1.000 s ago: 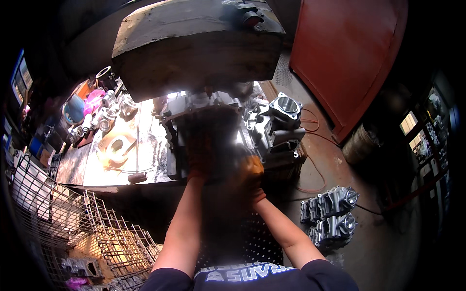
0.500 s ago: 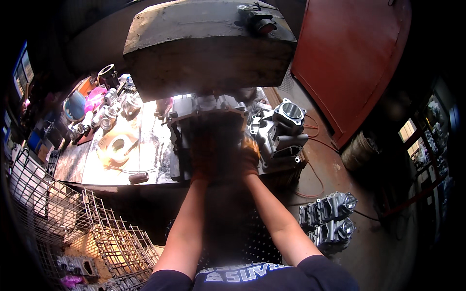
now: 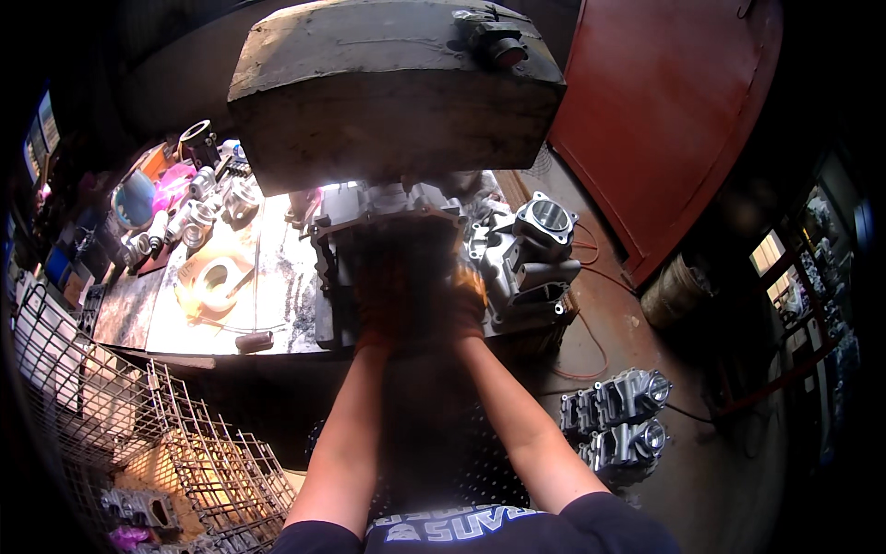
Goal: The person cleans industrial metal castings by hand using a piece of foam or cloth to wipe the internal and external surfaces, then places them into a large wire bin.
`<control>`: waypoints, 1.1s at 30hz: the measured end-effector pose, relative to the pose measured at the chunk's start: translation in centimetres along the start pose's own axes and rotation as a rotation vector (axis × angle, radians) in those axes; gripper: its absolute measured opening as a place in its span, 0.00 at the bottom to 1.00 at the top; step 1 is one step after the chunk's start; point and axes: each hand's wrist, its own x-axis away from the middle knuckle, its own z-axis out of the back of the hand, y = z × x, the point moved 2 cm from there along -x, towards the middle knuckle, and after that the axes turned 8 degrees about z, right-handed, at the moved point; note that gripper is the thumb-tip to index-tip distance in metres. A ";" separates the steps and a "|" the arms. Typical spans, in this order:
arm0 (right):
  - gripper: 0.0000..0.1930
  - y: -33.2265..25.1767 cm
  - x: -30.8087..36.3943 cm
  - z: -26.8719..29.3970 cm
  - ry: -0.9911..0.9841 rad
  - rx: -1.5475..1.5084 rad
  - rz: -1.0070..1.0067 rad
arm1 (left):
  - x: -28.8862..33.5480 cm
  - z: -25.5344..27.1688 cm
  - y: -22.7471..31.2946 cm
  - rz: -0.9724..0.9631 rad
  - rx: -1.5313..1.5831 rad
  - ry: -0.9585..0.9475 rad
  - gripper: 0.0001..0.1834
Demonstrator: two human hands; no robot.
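A large grey metal casting with a ribbed, bolted flange rests on the workbench in front of me, beneath a big box-like hood. Both my hands wear orange work gloves and reach to its near side. My left hand lies in deep shadow against the casting, its fingers hidden. By the casting's right side is my right hand; some light falls on its glove, but the fingertips are lost in the dark. To the right of that hand stands another silvery casting with a round flanged opening on top.
The metal hood hangs low over the bench. Piston-like parts, a tape roll and a dark cylinder lie on the left. Wire baskets stand lower left. Castings and a hose lie on the floor.
The whole view has shifted a little, so the bench items appear slightly further left. Both hands stay at the large casting, with no clear change in their hold.
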 end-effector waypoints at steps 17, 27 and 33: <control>0.14 0.7 -1.8 4.7 0.106 -0.378 -0.065 | 0.8 0.3 -0.4 -0.017 0.082 0.080 0.29; 0.20 1.5 -2.2 7.3 0.063 -0.510 -0.054 | 0.4 1.4 0.4 -0.017 0.086 0.114 0.29; 0.21 0.5 -0.6 0.9 -0.048 -0.246 0.003 | 0.2 1.2 0.4 -0.028 0.058 0.113 0.32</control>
